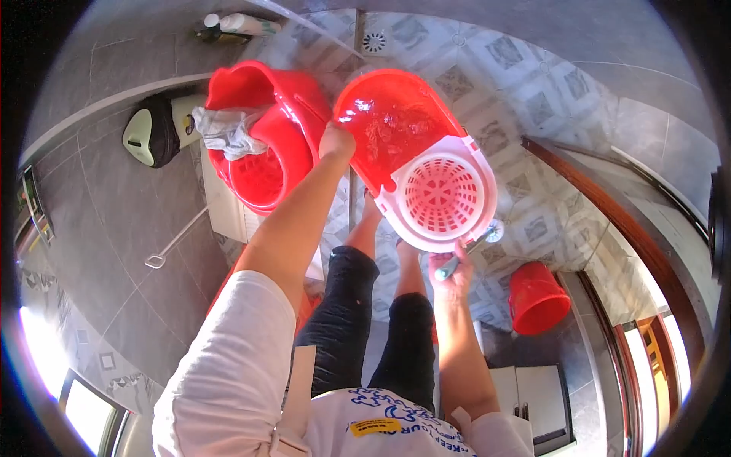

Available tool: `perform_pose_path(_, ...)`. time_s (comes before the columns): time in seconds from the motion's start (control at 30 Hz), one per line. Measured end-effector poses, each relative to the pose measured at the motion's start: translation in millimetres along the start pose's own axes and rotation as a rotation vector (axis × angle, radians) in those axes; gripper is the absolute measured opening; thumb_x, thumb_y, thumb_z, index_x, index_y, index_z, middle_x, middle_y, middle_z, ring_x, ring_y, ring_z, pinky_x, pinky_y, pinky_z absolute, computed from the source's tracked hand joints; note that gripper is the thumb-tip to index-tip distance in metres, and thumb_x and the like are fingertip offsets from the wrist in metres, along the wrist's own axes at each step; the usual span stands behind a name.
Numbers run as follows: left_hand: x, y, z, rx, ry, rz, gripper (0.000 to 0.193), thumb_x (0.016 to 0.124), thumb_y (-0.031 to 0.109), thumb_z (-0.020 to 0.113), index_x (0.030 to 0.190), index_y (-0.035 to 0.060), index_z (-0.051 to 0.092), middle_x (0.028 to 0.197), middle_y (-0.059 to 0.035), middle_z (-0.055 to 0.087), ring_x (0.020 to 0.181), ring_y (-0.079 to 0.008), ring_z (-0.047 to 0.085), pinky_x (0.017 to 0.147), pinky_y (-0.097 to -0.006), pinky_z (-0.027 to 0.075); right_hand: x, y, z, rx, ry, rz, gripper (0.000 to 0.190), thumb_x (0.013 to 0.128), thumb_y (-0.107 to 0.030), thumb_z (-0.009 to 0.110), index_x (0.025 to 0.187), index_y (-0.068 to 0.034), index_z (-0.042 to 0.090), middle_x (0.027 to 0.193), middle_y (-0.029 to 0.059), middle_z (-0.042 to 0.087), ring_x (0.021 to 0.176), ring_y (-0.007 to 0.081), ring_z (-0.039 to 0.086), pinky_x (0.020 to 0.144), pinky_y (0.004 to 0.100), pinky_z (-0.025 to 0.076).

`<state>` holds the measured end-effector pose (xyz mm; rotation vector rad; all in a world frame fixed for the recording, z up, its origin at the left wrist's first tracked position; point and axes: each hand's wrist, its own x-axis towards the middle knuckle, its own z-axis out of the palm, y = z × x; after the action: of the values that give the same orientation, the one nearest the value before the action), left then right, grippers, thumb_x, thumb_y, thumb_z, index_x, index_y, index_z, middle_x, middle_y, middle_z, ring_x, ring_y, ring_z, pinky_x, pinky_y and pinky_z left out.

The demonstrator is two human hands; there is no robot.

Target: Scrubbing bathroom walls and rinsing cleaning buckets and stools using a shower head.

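A red mop bucket (382,134) with a pale pink perforated wringer basket (442,191) at its near end is held up off the floor. Its red inside has bright glints and looks wet. My left hand (337,141) grips the bucket's left rim. At the near end, my right hand (454,277) supports the edge beside the wringer. Across that same palm lies the blue-green handle of a scrub brush (448,268); its pale round head (494,231) shows past the bucket's right side. The fingers under the bucket are hidden.
Left of my left hand is another red mop bucket (297,108), with a grey cloth (231,131) over its edge. A small red bucket (539,300) lies tipped at right. A floor drain (374,41) and several bottles (245,25) are at the far side.
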<state>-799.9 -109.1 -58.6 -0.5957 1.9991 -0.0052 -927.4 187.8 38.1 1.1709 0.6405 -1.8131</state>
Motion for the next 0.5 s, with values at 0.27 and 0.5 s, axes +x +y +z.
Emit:
perform_pose_path(0.27,26.4,-34.7,-36.5,-0.024,0.055,0.031,0.025,0.081,0.014,0.047,0.096,0.0076,0.066,0.099,-0.0087,0.064,0.094,-0.0228,0.059,0.081,-0.0356,0.042,-7.7,16.2,55.3,0.028,0.072,-0.045,0.033,0.078,-0.004,0.059,0.11,-0.001,0.051,0.113,0.0111,0.056,0.108,0.0222,0.05,0.096,0.0396,0.038)
perform_pose_path(0.5,22.2,-31.3,-19.3,-0.015,0.033,0.071,0.023,0.08,0.014,0.05,0.095,0.0089,0.066,0.098,-0.0079,0.064,0.092,-0.0228,0.06,0.077,-0.0356,0.043,4.9,7.6,34.0,0.046,0.059,-0.042,0.035,0.077,0.0,0.058,0.111,-0.002,0.051,0.114,0.0103,0.055,0.109,0.0219,0.05,0.097,0.04,0.037)
